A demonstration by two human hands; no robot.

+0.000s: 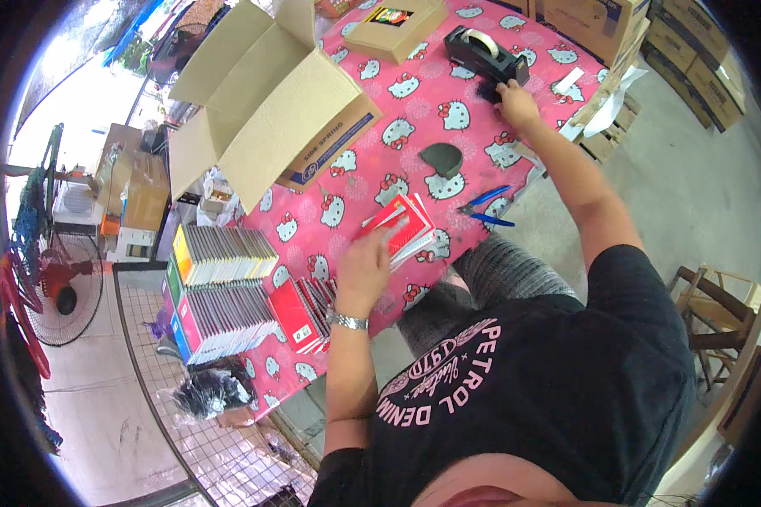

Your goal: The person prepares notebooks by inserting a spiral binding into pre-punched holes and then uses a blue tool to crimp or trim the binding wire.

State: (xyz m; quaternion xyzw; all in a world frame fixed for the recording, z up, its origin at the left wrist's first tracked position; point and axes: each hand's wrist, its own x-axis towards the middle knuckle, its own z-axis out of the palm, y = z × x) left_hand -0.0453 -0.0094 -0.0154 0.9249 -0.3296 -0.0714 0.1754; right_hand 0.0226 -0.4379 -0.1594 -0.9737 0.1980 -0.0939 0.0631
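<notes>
My left hand (365, 269), with a metal watch on the wrist, grips a small fanned stack of thin red booklets (410, 224) lying on the pink cat-patterned tablecloth (372, 144). My right arm stretches far across the table. My right hand (516, 101) closes on the near end of a black tape dispenser (480, 51) that carries a pale roll of tape. A dark grey half-round object (442, 159) and a blue-handled tool (486, 207) lie between the two hands.
An open cardboard box (271, 101) stands at the table's left, a flat brown box (396, 25) behind it. Stacks of books (221, 253) and red booklets (300, 314) fill the near-left corner. Cartons (689, 46) are stacked at the right, beside a wooden chair (719, 313). A fan (59, 291) stands on the left.
</notes>
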